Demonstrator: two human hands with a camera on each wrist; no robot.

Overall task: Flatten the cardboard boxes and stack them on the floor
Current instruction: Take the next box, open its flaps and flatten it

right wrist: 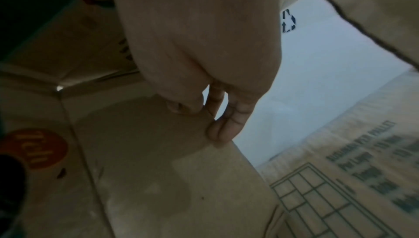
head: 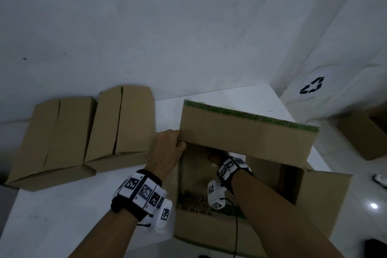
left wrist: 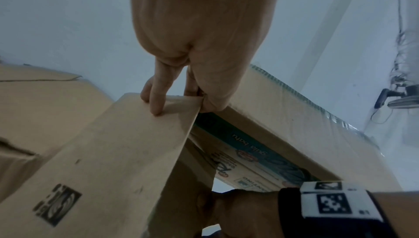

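Note:
A printed open cardboard box (head: 320,195) stands on the white table (head: 62,216), its far flap (head: 247,134) raised and edged with green tape. My left hand (head: 167,146) pinches the top edge of the box's left side flap (left wrist: 127,143), fingers (left wrist: 158,105) on one face and thumb on the other. My right hand (head: 212,158) reaches inside the box under the raised flap. In the right wrist view its fingers (right wrist: 217,129) curl over the edge of an inner flap (right wrist: 170,179).
Two closed plain cardboard boxes (head: 52,138) (head: 121,123) lie on the table's left side against the wall. A white sack with a recycling symbol (head: 312,86) stands at the right. Another open box (head: 364,136) sits on the floor beyond the table.

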